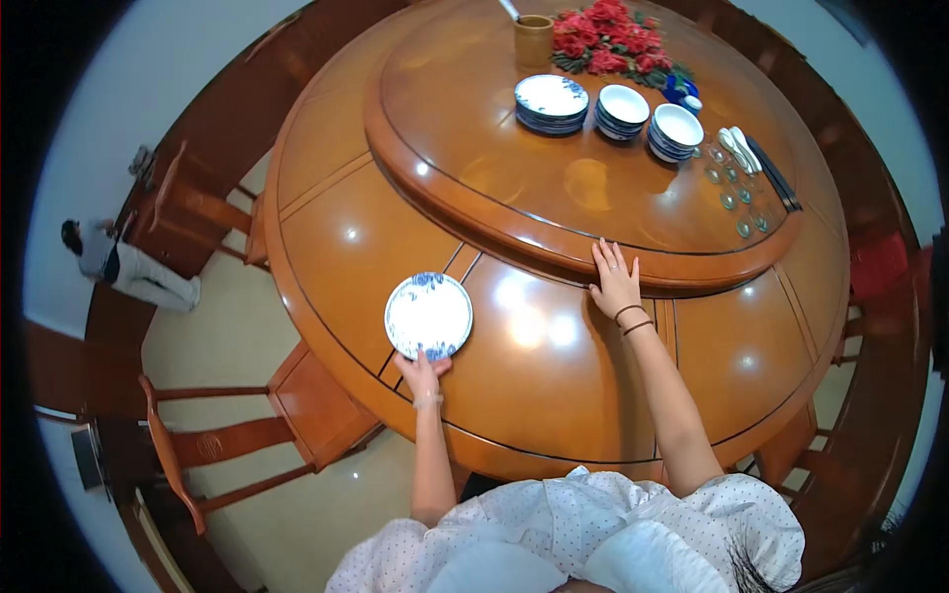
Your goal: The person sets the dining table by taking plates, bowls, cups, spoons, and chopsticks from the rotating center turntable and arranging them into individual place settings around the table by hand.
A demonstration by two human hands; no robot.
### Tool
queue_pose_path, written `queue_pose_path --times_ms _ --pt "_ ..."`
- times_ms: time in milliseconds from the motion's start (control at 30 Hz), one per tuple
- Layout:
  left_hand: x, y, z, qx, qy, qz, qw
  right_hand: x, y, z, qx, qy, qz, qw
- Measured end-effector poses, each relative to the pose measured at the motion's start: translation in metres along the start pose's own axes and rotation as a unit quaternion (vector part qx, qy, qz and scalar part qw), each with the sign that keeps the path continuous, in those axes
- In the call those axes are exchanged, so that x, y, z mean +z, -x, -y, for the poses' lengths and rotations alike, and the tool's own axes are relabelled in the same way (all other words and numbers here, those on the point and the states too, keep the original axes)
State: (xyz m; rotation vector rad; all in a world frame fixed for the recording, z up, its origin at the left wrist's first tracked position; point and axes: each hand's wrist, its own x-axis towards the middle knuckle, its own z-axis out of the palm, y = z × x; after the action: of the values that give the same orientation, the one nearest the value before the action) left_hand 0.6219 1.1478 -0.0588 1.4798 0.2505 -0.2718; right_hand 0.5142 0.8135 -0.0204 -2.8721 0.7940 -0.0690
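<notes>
Round table [331, 247], left hand [422, 374] with plate [427, 314] in grasp, right hand [618, 285] splayed on turntable edge [514, 239]

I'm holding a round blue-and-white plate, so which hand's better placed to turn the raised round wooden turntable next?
Probably the right hand: its fingers touch the turntable at the edge, and it holds nothing. The left hand is farther off, holding the plate.

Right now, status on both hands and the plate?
Left hand holds plate by near rim. Right hand on turntable edge. Plate over outer tabletop, contact unclear. Nothing visibly blocking plate.
</notes>
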Motion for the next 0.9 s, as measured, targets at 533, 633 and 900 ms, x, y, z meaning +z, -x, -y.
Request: queue_pose_path --times_ms 533,633,900 --pt "0.158 0.012 -0.033 0.101 0.034 0.348 0.931 0.006 0.046 0.076 -0.02 -0.542 -0.152 0.826" --pt "0.202 -0.011 -0.052 0.137 0.05 0.368 0.918 -0.011 0.009 0.065 -0.023 -0.576 -0.215 0.789" --pt "0.32 -0.105 -0.094 0.186 0.01 0.353 0.917 -0.019 -0.153 0.021 0.034 -0.627 -0.261 0.733"
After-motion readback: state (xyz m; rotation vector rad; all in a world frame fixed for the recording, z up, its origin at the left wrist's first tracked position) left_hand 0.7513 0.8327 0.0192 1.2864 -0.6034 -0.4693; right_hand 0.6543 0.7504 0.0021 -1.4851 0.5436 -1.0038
